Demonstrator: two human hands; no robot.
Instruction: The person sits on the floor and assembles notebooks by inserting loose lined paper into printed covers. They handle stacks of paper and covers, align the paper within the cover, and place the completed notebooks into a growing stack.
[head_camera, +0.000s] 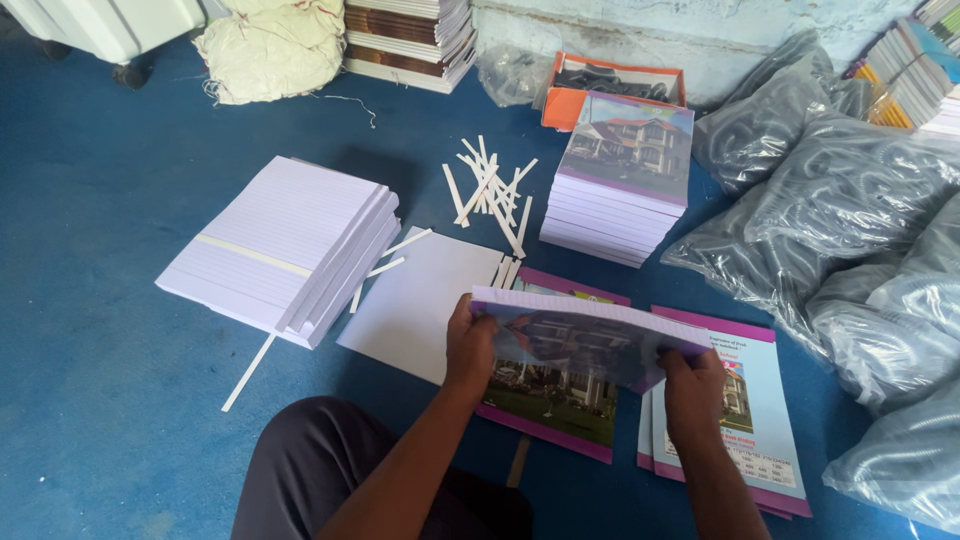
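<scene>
Head view: notebook (585, 335) between both hands (580, 370).

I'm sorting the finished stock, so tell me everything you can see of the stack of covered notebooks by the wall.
The stack of covered notebooks is about ten high, squared up and flat on the blue floor. The top cover is glossy, purple-edged, printed with a house picture; white page edges show down the sides. Neither hand touches it. An orange box sits behind it, loose white paper strips lie to its left, and grey plastic bags to its right.
</scene>
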